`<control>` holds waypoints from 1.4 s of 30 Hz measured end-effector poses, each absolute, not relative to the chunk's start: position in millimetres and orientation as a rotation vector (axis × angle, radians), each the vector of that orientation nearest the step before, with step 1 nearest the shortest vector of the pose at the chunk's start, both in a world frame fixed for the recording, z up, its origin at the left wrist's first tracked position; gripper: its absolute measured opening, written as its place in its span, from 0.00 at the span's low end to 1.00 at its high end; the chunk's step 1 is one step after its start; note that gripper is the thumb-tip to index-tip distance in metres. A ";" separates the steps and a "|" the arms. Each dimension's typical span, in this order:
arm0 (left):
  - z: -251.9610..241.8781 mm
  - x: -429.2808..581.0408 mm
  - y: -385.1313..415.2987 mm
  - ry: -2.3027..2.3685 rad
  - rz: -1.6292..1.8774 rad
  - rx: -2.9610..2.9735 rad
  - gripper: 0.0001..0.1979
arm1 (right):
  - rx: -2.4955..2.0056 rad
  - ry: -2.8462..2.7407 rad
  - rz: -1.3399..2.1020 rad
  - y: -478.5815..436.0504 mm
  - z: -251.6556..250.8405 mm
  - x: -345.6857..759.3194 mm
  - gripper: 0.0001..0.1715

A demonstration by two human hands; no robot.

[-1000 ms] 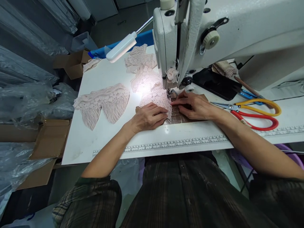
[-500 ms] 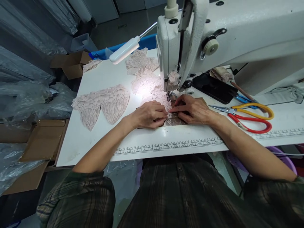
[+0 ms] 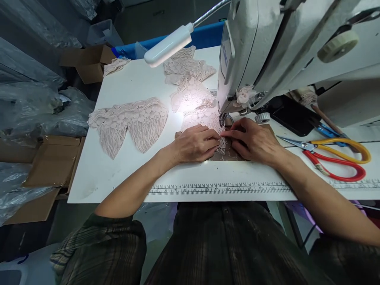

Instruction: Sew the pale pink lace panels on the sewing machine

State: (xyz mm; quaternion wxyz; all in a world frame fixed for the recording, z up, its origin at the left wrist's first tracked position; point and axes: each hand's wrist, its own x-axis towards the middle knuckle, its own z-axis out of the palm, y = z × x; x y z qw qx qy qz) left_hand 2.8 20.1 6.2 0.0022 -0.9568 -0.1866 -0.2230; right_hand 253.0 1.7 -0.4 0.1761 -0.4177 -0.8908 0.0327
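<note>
Pale pink lace fabric lies under the presser foot of a white sewing machine. On the lace's near end rests my left hand, its fingers curled together and pressing the cloth. My right hand sits just right of the presser foot, thumb and forefinger pinched at the lace edge, over the brown machine bed. The two hands' fingertips almost meet. What lies beneath the left palm is hidden.
Another lace piece lies flat on the left of the white table. Scissors with yellow and red handles and a black phone are at the right. A lamp hangs over the lace. Cardboard boxes stand left.
The camera has come closer to the machine, so machine and scissors appear larger and farther right. Both hands keep nearly the same pose on the lace at the presser foot.
</note>
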 end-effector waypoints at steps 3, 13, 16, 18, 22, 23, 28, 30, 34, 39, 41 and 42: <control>2.8 3.7 22.0 -0.625 -0.722 -2.985 0.08 | -1.261 -2.545 0.049 2.4 0.1 249.9 0.24; -5.5 9.3 26.0 -0.757 -0.882 -2.920 0.08 | -1.338 -2.365 0.199 3.4 -1.9 252.4 0.24; -5.7 10.2 25.4 -0.775 -0.882 -2.927 0.09 | -1.376 -2.206 0.397 5.8 4.0 257.7 0.23; -5.7 10.2 25.0 -0.781 -0.878 -2.936 0.09 | -1.388 -2.160 0.445 6.7 6.7 259.1 0.23; -6.1 9.8 25.2 -0.792 -0.863 -2.956 0.08 | -1.350 -2.202 0.358 4.9 3.2 257.4 0.22; -6.2 9.7 25.4 -0.791 -0.860 -2.958 0.08 | -1.320 -2.233 0.328 4.1 1.0 256.8 0.22; -6.0 9.5 25.5 -0.758 -0.878 -2.903 0.07 | -1.130 -2.384 0.236 1.5 -8.8 255.5 0.23; -5.8 9.3 25.1 -0.752 -0.888 -2.873 0.06 | -1.117 -2.397 0.225 1.5 -10.9 255.4 0.23; -6.1 8.9 25.5 -0.726 -0.900 -2.869 0.03 | -1.138 -2.391 0.236 2.2 -13.3 255.2 0.24; -7.8 8.9 27.0 -0.676 -0.891 -2.856 0.04 | -1.136 -2.381 0.257 2.9 -14.0 254.1 0.23; -7.8 8.7 26.9 -0.671 -0.879 -2.866 0.05 | -1.126 -2.369 0.264 2.8 -13.3 253.7 0.23; -7.5 8.6 26.6 -0.662 -0.870 -2.874 0.05 | -1.125 -2.367 0.267 2.8 -12.7 253.7 0.24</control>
